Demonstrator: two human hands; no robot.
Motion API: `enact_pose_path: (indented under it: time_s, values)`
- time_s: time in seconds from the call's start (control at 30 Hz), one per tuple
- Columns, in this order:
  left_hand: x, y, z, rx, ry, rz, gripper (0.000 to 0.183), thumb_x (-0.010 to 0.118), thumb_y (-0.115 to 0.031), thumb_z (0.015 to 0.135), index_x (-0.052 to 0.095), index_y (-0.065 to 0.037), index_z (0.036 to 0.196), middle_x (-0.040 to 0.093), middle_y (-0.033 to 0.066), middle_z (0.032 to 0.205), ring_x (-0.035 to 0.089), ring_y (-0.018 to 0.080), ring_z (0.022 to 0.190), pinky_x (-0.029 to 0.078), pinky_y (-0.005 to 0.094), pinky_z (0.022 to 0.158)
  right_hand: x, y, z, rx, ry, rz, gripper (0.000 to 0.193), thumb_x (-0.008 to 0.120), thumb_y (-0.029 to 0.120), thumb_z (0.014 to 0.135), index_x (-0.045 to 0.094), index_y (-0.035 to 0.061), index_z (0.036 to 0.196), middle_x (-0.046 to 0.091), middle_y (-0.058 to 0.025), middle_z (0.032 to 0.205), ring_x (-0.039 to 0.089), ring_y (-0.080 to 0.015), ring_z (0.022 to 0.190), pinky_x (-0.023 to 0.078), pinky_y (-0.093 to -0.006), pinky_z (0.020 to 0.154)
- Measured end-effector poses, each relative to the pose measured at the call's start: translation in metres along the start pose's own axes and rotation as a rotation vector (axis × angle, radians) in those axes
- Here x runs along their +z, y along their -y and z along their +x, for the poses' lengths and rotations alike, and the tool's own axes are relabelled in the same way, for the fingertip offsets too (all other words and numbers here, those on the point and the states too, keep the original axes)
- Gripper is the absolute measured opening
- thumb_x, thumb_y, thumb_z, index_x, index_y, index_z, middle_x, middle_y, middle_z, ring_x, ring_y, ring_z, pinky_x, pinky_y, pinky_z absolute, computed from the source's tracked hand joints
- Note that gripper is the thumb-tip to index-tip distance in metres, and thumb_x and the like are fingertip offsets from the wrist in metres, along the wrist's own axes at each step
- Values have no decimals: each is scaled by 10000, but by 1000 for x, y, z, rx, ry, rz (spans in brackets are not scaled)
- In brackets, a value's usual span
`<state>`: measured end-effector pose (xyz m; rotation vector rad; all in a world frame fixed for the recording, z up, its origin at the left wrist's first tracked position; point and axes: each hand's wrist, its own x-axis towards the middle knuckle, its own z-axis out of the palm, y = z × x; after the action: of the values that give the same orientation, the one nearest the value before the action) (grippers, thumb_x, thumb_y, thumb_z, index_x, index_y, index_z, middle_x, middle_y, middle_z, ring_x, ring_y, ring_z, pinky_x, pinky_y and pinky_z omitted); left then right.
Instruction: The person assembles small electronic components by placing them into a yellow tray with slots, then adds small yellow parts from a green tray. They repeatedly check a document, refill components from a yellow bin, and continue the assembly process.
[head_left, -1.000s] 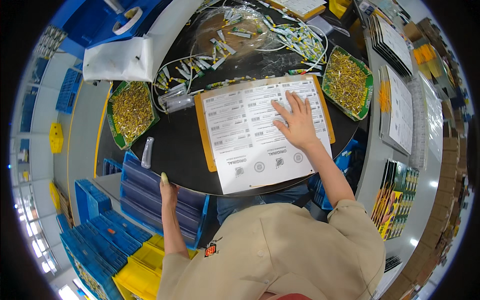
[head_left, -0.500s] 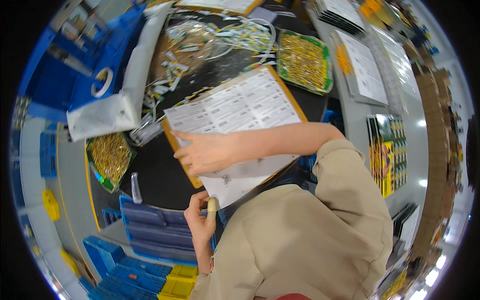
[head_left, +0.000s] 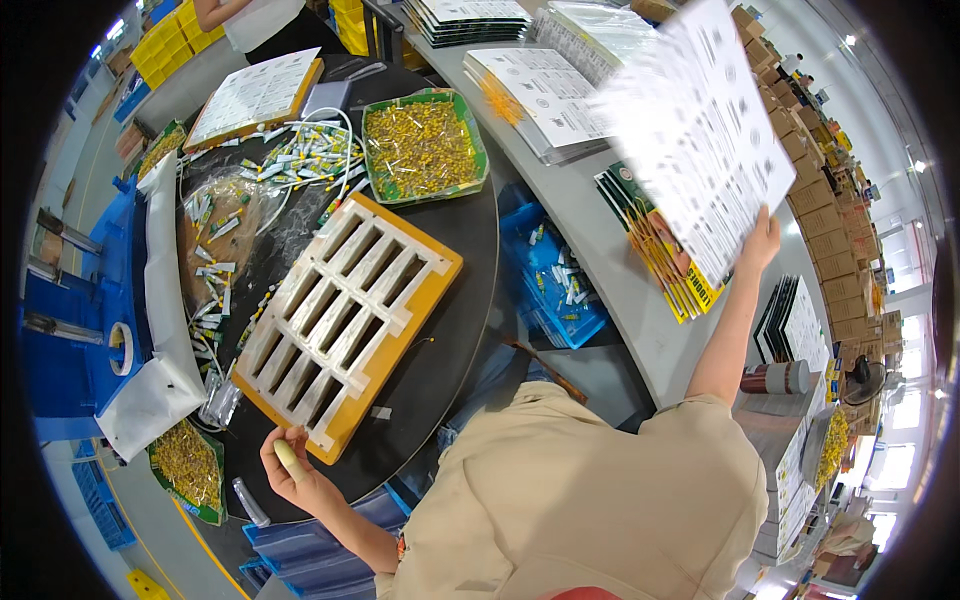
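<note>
While right hand (head_left: 762, 243) lifts printed sheet (head_left: 700, 140) high at right, fingers pinching its lower edge — sheet looks light, floppy, best gripped at edge. Left hand (head_left: 290, 470) curls around small pale tube (head_left: 288, 460), beside slotted yellow tray (head_left: 345, 318) on black table (head_left: 450, 330).
</note>
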<state>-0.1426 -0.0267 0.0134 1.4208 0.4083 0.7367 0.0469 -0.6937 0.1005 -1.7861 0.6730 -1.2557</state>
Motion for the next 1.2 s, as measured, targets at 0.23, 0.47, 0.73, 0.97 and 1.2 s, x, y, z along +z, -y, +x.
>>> enact_pose_path:
  time_s: [0.23,0.47,0.73,0.97,1.2]
  values:
    - [43,-13,13,-51,137,29,168,511,-106,1000,608,5,1080,662,82,925,647,159,877,520,300,864,-77,-194,55,114,-68,-991,406,609,354,864,694,-21,994,693,-233,1001,645,-426,1014,508,-480,883]
    - [26,-27,-26,-238,-200,366,174,536,-100,978,637,1,1078,691,88,954,679,166,893,542,301,809,2,-140,80,-786,-107,-1531,390,552,429,925,679,97,1084,694,-72,861,692,-286,712,542,-455,563]
    - [43,-33,-70,-347,-453,373,159,552,-89,962,634,-11,1073,717,101,948,685,177,933,518,308,826,397,72,-178,-809,1173,78,364,535,275,1009,626,27,1261,635,-142,1257,620,-272,1130,511,-345,930]
    - [-2,42,-165,-466,-982,905,386,655,-213,903,548,-12,1215,533,200,1286,516,356,1178,434,432,965,266,268,-532,-677,2391,850,261,527,25,963,629,-17,1199,671,-123,1133,626,-216,1072,479,-329,939]
    - [-77,162,-228,-854,-1125,899,931,683,-399,846,191,75,1480,176,355,1513,192,519,1379,195,555,1137,15,201,-774,-800,3009,344,549,644,294,895,528,-37,1318,588,-276,1268,575,-379,1192,448,-424,1010]
